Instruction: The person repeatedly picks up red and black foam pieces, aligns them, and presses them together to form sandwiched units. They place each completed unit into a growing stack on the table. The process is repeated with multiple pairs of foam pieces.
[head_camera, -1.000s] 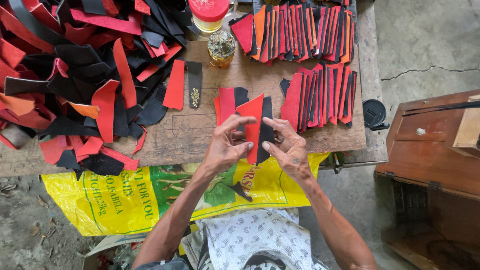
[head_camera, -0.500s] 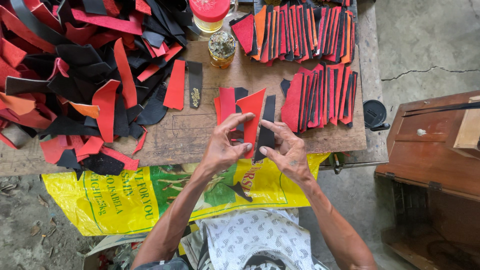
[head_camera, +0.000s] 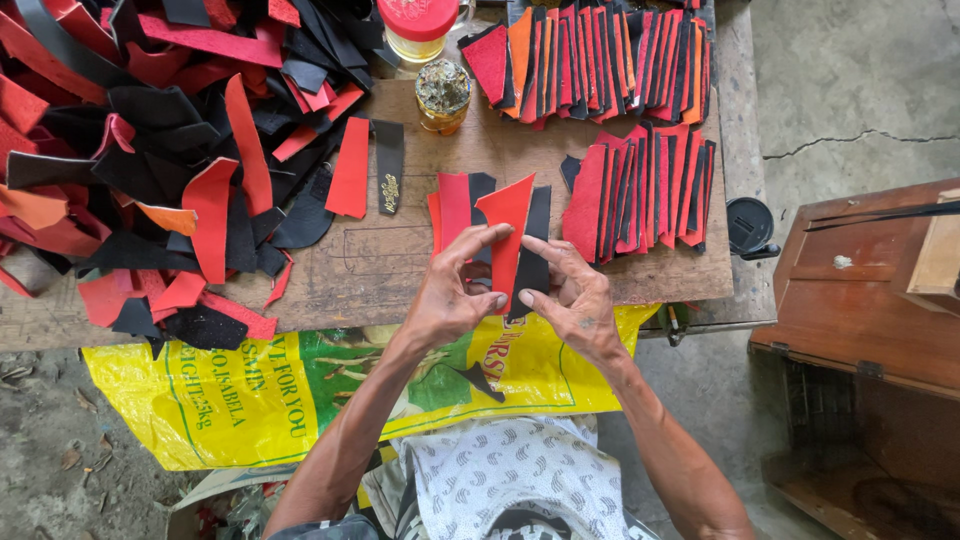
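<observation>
Both hands, left hand (head_camera: 450, 300) and right hand (head_camera: 572, 300), pinch a red-and-black leather piece (head_camera: 512, 245); paired stacks (head_camera: 640, 185) upper right, unsorted pile (head_camera: 150, 150) upper left.

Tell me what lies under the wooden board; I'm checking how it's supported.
A yellow printed sack shows beneath the wooden board, hanging out past its near edge onto the concrete floor. The board covers whatever actually bears it, so no support can be seen.
</observation>
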